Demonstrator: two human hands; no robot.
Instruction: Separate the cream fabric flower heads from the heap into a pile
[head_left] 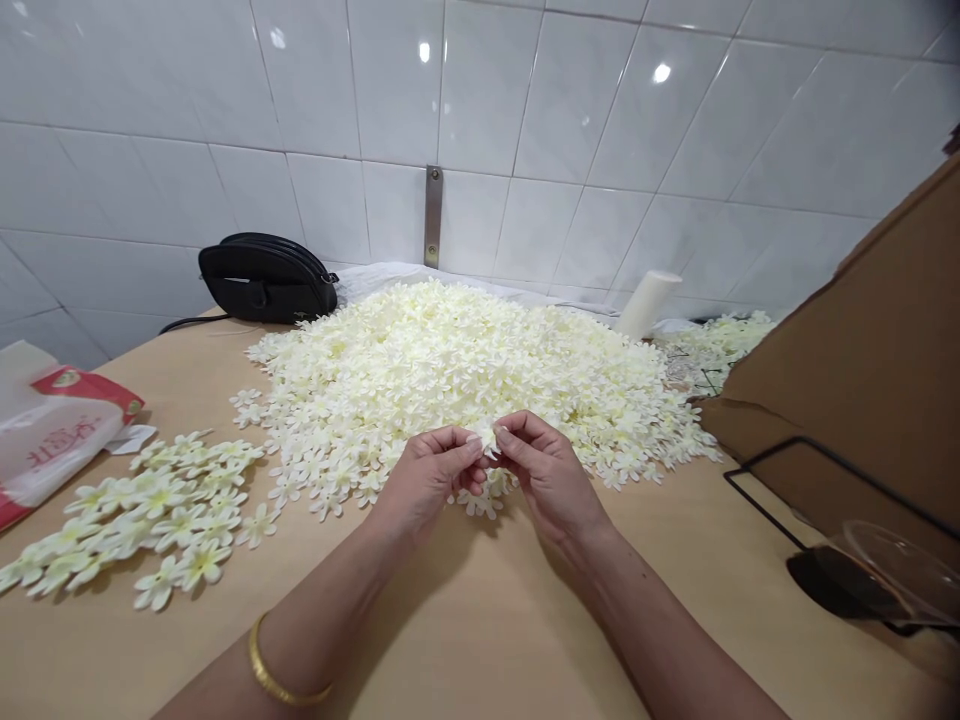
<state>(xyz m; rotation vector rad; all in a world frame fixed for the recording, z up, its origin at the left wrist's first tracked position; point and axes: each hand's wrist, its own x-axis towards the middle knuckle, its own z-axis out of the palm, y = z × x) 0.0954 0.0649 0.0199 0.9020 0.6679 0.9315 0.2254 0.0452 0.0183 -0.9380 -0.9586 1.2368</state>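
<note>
My left hand and my right hand meet over the near edge of a big heap of pale yellow-white artificial flowers. Between them is one small artificial flower, pinched by thumb and forefinger on each side. Its petals are partly hidden by my fingertips. On the left, a flat group of larger flowers lies on the table, overlapping one another. A gold bangle circles my left forearm.
A black bag stands behind the heap at left. A red-and-white plastic package lies at far left. Rightward are a white roll, a cardboard box and dark-lensed glasses. A tiled wall closes off the back.
</note>
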